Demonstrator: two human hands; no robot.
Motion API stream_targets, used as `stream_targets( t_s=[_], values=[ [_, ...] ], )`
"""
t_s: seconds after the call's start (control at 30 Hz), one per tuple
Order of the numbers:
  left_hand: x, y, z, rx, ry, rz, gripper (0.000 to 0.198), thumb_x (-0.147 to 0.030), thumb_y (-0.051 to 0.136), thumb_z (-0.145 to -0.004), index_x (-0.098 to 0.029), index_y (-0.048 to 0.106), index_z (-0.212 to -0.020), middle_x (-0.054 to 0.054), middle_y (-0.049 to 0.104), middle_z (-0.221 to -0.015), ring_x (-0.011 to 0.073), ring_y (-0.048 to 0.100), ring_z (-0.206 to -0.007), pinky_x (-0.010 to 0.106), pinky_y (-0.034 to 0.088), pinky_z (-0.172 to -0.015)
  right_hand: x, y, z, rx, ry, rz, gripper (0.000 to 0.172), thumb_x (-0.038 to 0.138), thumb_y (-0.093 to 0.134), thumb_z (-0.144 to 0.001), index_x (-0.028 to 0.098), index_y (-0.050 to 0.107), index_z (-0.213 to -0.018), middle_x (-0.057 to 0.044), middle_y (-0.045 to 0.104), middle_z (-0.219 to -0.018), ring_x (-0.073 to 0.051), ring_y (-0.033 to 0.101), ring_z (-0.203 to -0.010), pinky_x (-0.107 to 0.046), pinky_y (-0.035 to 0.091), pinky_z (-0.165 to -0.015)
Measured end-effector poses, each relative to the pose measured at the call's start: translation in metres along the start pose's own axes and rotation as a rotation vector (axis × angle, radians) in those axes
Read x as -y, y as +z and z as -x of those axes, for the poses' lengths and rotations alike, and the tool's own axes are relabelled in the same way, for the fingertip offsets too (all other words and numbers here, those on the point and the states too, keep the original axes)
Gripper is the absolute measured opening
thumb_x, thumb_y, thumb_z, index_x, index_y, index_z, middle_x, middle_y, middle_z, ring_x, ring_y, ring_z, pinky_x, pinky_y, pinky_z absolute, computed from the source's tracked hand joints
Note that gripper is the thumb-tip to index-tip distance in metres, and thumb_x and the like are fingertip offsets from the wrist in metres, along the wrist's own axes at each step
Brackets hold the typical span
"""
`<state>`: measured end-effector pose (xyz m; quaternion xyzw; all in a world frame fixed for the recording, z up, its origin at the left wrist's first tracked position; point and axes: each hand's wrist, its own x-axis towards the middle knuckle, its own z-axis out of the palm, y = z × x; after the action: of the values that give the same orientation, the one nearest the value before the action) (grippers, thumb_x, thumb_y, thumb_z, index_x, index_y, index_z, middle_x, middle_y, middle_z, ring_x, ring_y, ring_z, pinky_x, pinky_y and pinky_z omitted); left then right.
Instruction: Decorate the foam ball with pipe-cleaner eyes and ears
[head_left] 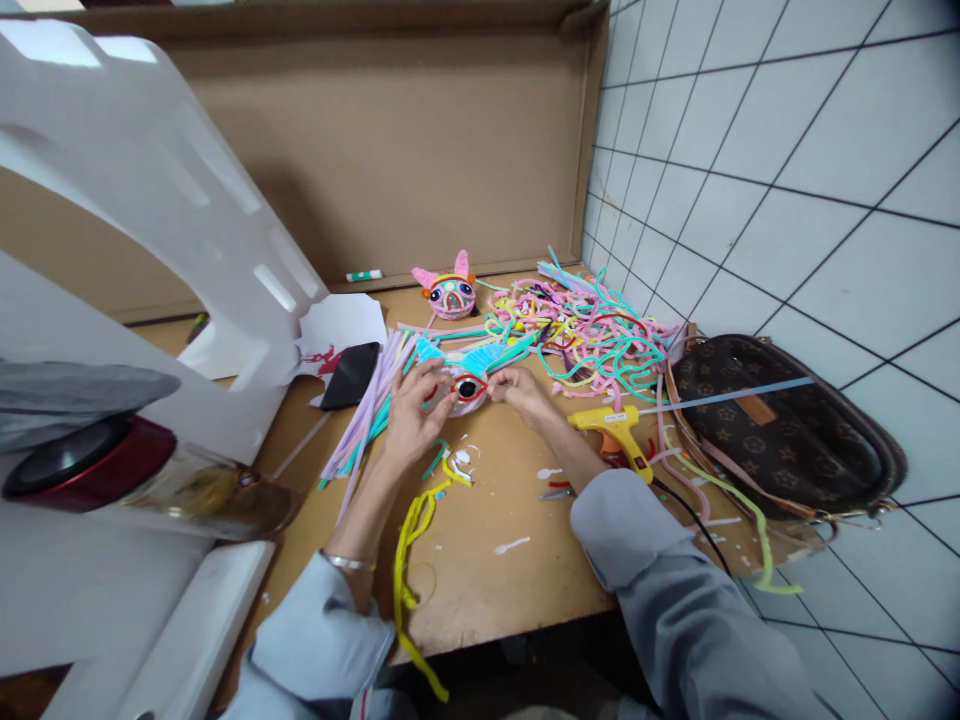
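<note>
My left hand (pixel 417 408) and my right hand (pixel 523 389) both grip a small round pipe-cleaner craft head (pixel 469 391) with a red-rimmed eye, held just above the wooden table (pixel 480 560). Fingers of each hand curl round its sides. Blue and lilac pipe cleaners (pixel 375 405) lie under and left of my left hand. A finished pink craft head with ears (pixel 451 290) stands farther back. A yellow pipe cleaner (pixel 409 545) trails by my left forearm.
A tangle of coloured pipe cleaners (pixel 600 335) lies at the back right. A yellow glue gun (pixel 616 432) rests beside my right wrist. A brown patterned handbag (pixel 780 430) sits right. A black phone (pixel 350 375), white plastic chair (pixel 150 220) and glass bottle (pixel 217 495) are left.
</note>
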<state>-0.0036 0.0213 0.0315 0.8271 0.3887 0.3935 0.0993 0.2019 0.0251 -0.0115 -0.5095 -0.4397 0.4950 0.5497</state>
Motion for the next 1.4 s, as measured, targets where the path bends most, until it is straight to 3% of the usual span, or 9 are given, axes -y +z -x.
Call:
stream_targets(
  t_s=[0.2, 0.43, 0.7, 0.87, 1.07, 1.4],
  values=[
    [0.002, 0.001, 0.000, 0.007, -0.005, 0.011, 0.023, -0.043, 0.059, -0.092, -0.022, 0.068, -0.097, 0.011, 0.069, -0.130, 0.0297, 0.061, -0.126, 0.053, 0.034, -0.115, -0.004, 0.000, -0.001, -0.008, -0.001, -0.055, 0.009, 0.022, 0.069, -0.055, 0.020, 0.060, -0.058, 0.006, 0.058, -0.054, -0.010, 0.048, -0.056, -0.025, 0.039, -0.062],
    [0.003, 0.001, -0.002, -0.004, -0.004, 0.028, 0.022, -0.042, 0.060, -0.091, -0.022, 0.068, -0.098, 0.011, 0.070, -0.127, 0.0291, 0.060, -0.127, 0.051, 0.035, -0.115, -0.001, 0.003, -0.001, 0.017, -0.019, -0.164, 0.031, 0.018, 0.070, -0.054, 0.023, 0.062, -0.083, 0.003, 0.068, -0.082, -0.015, 0.062, -0.082, -0.030, 0.049, -0.082],
    [0.000, 0.003, -0.002, 0.008, -0.023, 0.049, 0.024, -0.043, 0.056, -0.091, -0.022, 0.067, -0.097, 0.010, 0.072, -0.122, 0.0293, 0.058, -0.129, 0.051, 0.033, -0.117, 0.000, 0.003, 0.002, 0.067, 0.028, -0.212, 0.031, 0.019, 0.076, -0.055, 0.022, 0.058, -0.080, 0.002, 0.065, -0.079, -0.014, 0.061, -0.075, -0.032, 0.053, -0.076],
    [-0.002, 0.000, -0.003, 0.015, -0.009, 0.090, 0.022, -0.043, 0.057, -0.091, -0.023, 0.064, -0.095, 0.011, 0.072, -0.118, 0.0294, 0.059, -0.129, 0.048, 0.040, -0.112, 0.002, 0.005, 0.005, 0.045, 0.066, -0.231, 0.033, 0.016, 0.076, -0.057, 0.023, 0.057, -0.083, 0.003, 0.064, -0.083, -0.014, 0.063, -0.078, -0.032, 0.057, -0.074],
    [0.000, 0.003, -0.003, -0.010, -0.075, 0.140, 0.025, -0.043, 0.062, -0.088, -0.022, 0.059, -0.101, 0.013, 0.069, -0.128, 0.0305, 0.062, -0.125, 0.050, 0.044, -0.108, 0.006, 0.007, 0.011, -0.004, 0.069, -0.225, 0.031, 0.017, 0.073, -0.056, 0.024, 0.054, -0.079, 0.006, 0.063, -0.080, -0.012, 0.061, -0.075, -0.026, 0.056, -0.068],
    [0.000, 0.005, -0.005, -0.014, -0.045, 0.149, 0.021, -0.043, 0.061, -0.087, -0.023, 0.056, -0.092, 0.013, 0.072, -0.118, 0.0315, 0.062, -0.125, 0.051, 0.043, -0.109, 0.008, 0.008, 0.014, 0.019, 0.040, -0.184, 0.017, 0.022, 0.070, -0.056, 0.021, 0.057, -0.066, 0.004, 0.063, -0.071, -0.012, 0.062, -0.071, -0.032, 0.055, -0.077]
  ],
)
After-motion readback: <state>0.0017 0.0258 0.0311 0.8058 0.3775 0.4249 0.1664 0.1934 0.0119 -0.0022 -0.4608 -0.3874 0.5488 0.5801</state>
